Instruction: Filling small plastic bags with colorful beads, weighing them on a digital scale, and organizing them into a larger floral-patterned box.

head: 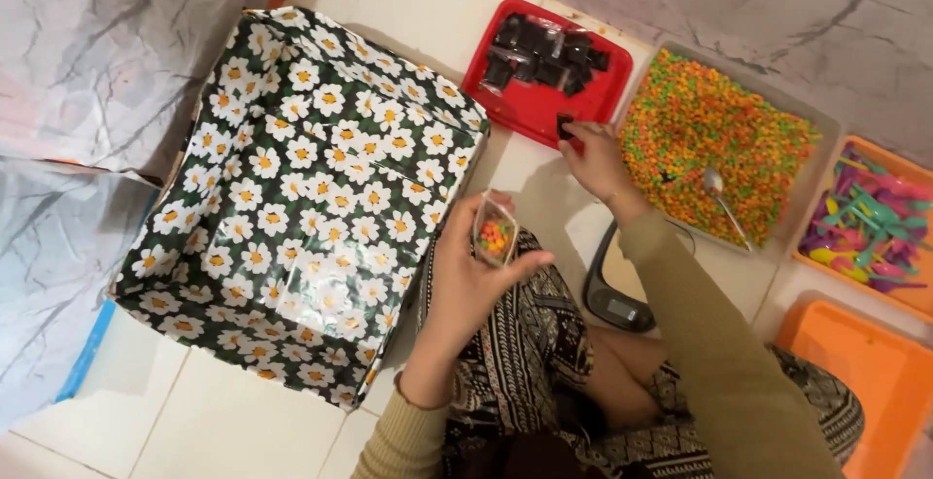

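Pouch (495, 238) of sweets is sitting upright in the left hand (473, 280), while the right hand (595, 156), up-right, is pinching a dark packet (566, 126) over the red tray (530, 110).

This looks like a home floor used for small-scale packing. The person sits on pale floor tiles (146, 411) with marble-patterned wall covering (87, 61) beyond the hands. Around the hands stand a daisy-print box (292, 197), a tray of coloured candies (709, 119), a red tray (525, 110), plastic spoons (870, 222) and a small scale (617, 304).
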